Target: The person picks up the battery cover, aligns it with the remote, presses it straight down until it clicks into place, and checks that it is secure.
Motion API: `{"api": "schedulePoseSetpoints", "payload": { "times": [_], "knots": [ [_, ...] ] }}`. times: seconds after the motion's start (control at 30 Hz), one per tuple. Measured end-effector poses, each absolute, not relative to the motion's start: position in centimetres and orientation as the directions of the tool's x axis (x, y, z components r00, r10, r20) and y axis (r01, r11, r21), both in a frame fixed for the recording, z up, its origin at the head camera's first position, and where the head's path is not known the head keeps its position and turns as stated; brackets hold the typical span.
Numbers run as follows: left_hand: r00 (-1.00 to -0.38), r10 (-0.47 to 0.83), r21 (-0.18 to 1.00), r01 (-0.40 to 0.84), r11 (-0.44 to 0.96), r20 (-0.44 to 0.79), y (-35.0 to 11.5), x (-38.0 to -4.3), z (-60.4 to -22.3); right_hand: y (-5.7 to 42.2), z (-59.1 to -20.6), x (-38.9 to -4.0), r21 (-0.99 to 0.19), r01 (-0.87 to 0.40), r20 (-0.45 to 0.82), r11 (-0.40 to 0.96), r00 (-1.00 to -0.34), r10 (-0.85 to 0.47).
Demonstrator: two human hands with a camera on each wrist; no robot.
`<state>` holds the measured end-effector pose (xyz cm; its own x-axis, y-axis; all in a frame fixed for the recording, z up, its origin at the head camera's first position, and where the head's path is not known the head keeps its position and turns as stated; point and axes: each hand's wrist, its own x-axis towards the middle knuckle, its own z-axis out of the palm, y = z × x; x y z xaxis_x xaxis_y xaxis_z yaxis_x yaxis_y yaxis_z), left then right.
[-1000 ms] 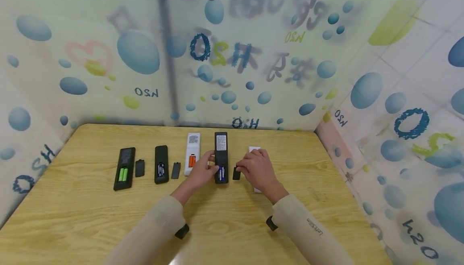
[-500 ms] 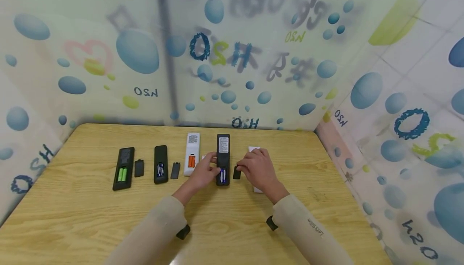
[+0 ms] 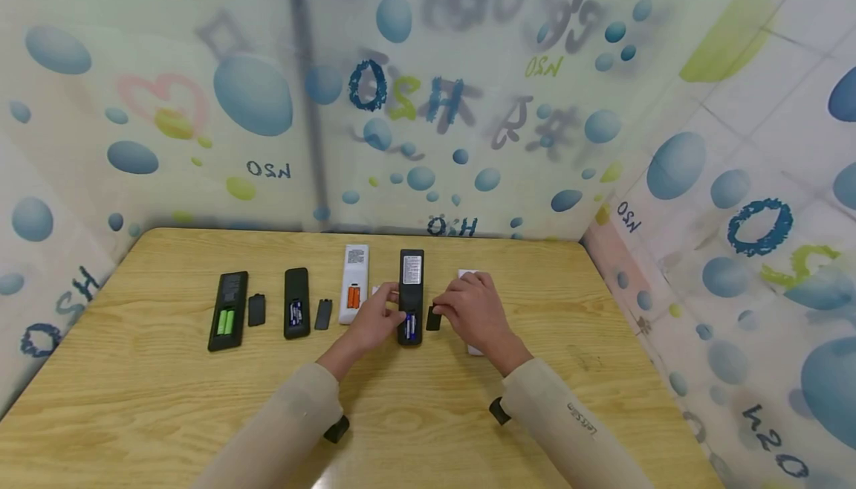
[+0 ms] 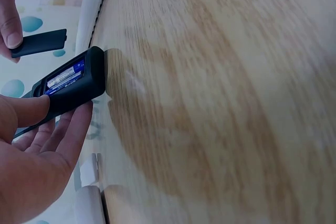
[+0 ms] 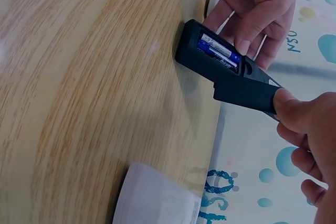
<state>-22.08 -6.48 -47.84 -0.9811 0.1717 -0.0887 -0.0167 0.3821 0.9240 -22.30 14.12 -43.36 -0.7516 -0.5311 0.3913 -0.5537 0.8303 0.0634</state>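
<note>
My left hand [image 3: 374,319] grips a black remote control [image 3: 412,292], its back turned up and its battery bay uncovered. Two blue-and-white batteries [image 5: 218,51] lie side by side in that bay. The thumb presses on the remote's face beside the bay, while the other fingers curl beneath, as the left wrist view shows. Just right of the remote, my right hand [image 3: 473,312] pinches a black battery cover [image 4: 39,43] by one end between thumb and fingers. The cover is held apart from the remote in the left wrist view. Part of a white remote [image 3: 475,351] shows under the right hand.
Left on the wooden table [image 3: 414,429] lie a black remote with green batteries [image 3: 228,312], its cover [image 3: 257,311], another black remote [image 3: 296,303], its cover [image 3: 323,314], and a white remote with orange batteries [image 3: 354,285]. A patterned wall [image 3: 401,192] stands behind.
The held black remote has shifted slightly right and toward the near edge. The battery cover stays in my right hand with only a small sideways movement.
</note>
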Motion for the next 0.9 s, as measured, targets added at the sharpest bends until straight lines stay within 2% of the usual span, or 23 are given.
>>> {"api": "schedulePoseSetpoints", "payload": {
  "times": [0.33, 0.9],
  "knots": [
    [-0.981, 0.175, 0.923, -0.010, 0.384, -0.083, -6.5, -22.2, -47.9, 13.2, -43.0, -22.2, -0.003, -0.582, 0.384, 0.813, -0.751, -0.537],
    [-0.974, 0.197, 0.926, -0.030, 0.377, -0.112, -6.7, -22.2, -47.5, 11.4, -42.9, -22.2, -0.001, -0.611, 0.366, 0.792, -0.737, -0.568]
  ]
}}
